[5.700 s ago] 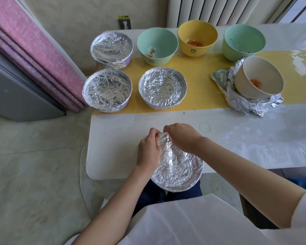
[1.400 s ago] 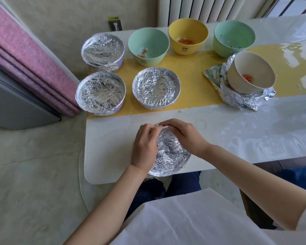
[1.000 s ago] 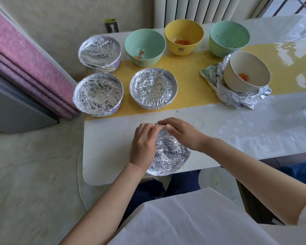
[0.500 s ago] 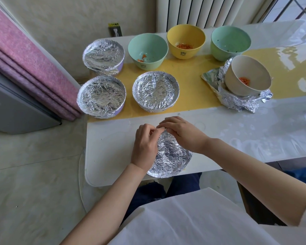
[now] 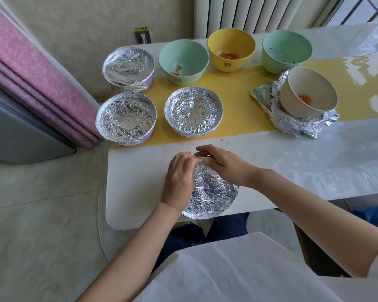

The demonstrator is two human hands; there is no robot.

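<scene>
Hands point(image 5: 179, 177) point(image 5: 225, 166) at foil bowl point(image 5: 212, 192), white table point(image 5: 138, 184)

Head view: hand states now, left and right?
Left hand: closed, pinching the far rim of the foil-covered bowl.
Right hand: closed, pinching the same rim.

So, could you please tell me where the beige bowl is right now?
In the head view, the beige bowl sits tilted on crumpled foil at the table's right, in front of the rightmost green bowl.
</scene>
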